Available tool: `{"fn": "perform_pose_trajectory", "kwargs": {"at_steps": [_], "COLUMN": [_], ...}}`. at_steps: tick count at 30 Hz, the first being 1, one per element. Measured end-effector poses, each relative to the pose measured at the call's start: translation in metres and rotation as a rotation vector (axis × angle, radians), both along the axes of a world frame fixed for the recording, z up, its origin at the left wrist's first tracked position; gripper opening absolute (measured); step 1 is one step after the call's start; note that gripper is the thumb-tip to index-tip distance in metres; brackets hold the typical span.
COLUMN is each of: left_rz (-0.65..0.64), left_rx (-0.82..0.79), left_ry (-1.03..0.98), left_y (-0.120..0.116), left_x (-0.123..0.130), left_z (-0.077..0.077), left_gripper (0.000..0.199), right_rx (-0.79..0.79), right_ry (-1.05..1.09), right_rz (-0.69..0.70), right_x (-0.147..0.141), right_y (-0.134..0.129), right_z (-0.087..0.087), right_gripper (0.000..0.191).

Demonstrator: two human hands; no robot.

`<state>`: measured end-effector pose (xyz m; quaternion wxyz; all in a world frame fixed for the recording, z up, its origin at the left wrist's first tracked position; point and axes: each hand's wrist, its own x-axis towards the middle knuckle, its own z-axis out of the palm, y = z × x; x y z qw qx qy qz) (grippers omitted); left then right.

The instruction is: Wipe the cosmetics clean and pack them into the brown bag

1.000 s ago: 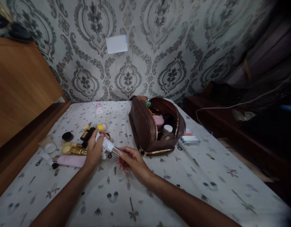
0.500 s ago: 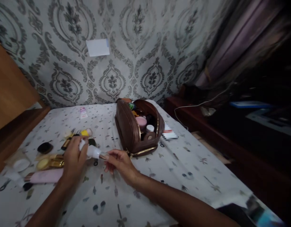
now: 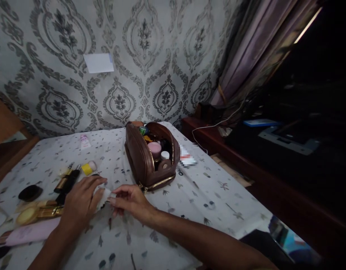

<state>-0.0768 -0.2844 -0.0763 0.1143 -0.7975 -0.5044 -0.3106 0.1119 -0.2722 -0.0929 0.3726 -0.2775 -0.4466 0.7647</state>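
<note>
Over the patterned cloth, my left hand [image 3: 80,200] is closed around a white tube [image 3: 104,196], its fingers covering much of it. My right hand [image 3: 133,200] pinches the tube's other end, where a shiny cap partly shows between thumb and fingers. Just beyond my right hand stands a brown toiletry bag [image 3: 136,161], unzipped, with a pink-lidded jar [image 3: 154,149] and a white-lidded jar [image 3: 165,155] inside. Beside my left forearm lie a pink tube [image 3: 35,231], a gold item [image 3: 50,212] and a black item [image 3: 70,183].
A dark round item [image 3: 30,193], a yellow-and-white small container [image 3: 89,168] and a small pink tube [image 3: 84,141] lie on the cloth [image 3: 161,232] to the left. A white packet [image 3: 187,157] is right of the bag. A white cable [image 3: 215,125] runs along the dark-red ledge.
The view has swung right, so the bag and cosmetics appear farther left. Both hands stay on the white tube, now closer together, with less of it showing between them.
</note>
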Motion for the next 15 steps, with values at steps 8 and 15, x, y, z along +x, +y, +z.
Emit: {"fn": "perform_pose_trajectory", "kwargs": {"at_steps": [8,15], "left_rz": [0.222,0.227], "left_rx": [-0.415,-0.457], "left_ry": [-0.630,-0.813], "left_y": [-0.003,0.001], "left_x": [0.009,0.010], "left_z": [0.014,0.012], "left_gripper": [0.045,0.040], "right_rx": [0.239,0.214], "right_ry": [-0.029,-0.029], "right_rz": [-0.057,-0.067], "right_x": [0.005,0.003], "right_y": [0.001,0.000], "right_z": [0.000,0.001], "right_gripper": [0.060,0.064]}}
